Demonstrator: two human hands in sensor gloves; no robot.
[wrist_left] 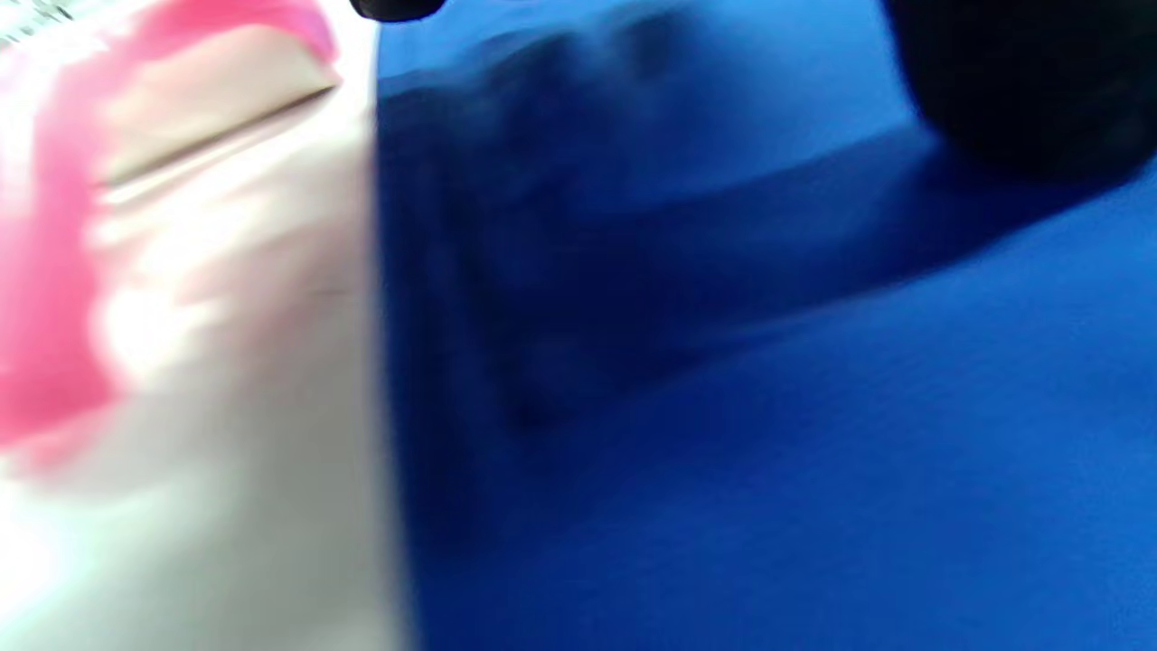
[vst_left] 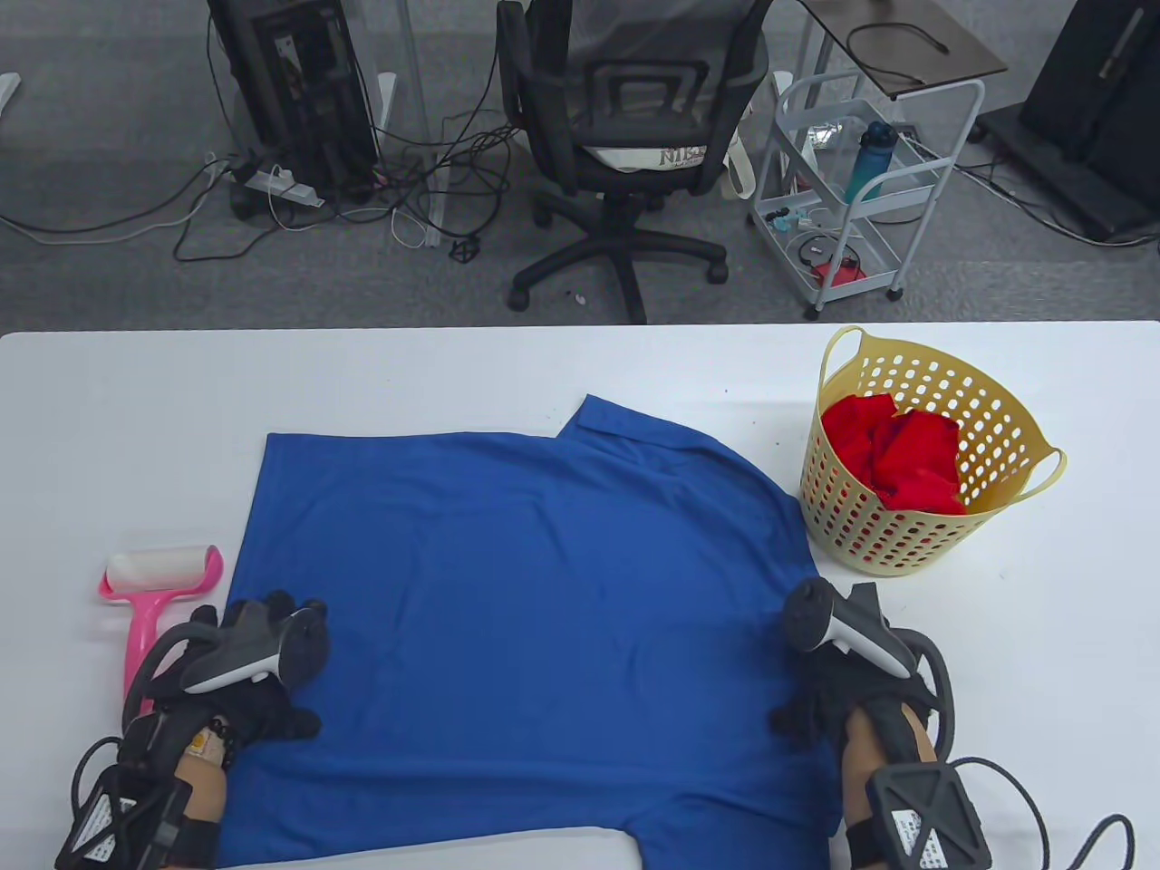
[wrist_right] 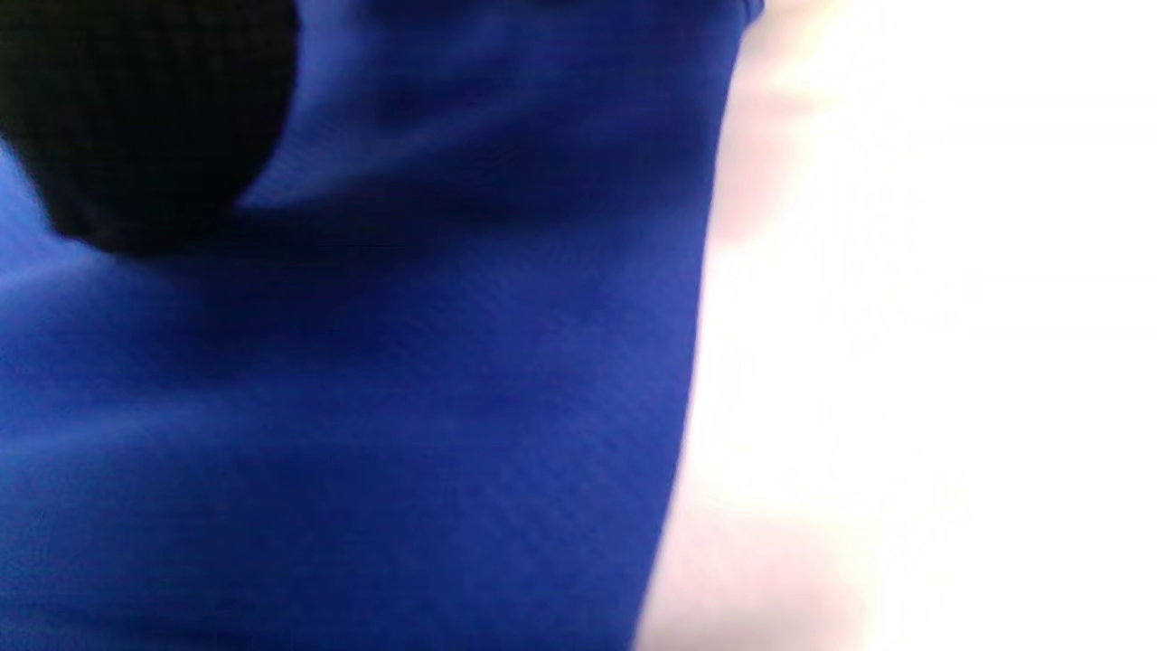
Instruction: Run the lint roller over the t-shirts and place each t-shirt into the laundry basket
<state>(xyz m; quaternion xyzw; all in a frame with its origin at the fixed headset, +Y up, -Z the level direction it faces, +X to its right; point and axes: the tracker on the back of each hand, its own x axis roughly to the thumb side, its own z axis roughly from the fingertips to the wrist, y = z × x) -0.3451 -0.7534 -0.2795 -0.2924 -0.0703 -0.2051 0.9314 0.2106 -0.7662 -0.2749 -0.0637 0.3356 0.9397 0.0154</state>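
We see a blue t-shirt spread flat across the middle of the white surface, its near edge reaching the bottom of the table view. Our left hand lies on the shirt's left edge, and our right hand lies on its right edge. Both hands are largely covered by the trackers strapped to their backs, so we cannot tell whether the fingers press flat on the cloth or pinch it. In the left wrist view a dark glove finger sits against the blue fabric at the upper right, too blurred for us to read its pose; in the right wrist view another dark glove finger rests on the fabric at the upper left, equally blurred.

The pink lint roller lies on the surface just left of the shirt, its white roll pointing away from us and its handle running back beside our left wrist. No hand touches it. It shows as a pink and white smear at the left of the left wrist view.

The yellow laundry basket stands upright at the right, just beyond the shirt's far right corner. A red t-shirt lies crumpled inside it.

Beyond the surface, on the floor, stand an office chair and a white trolley.
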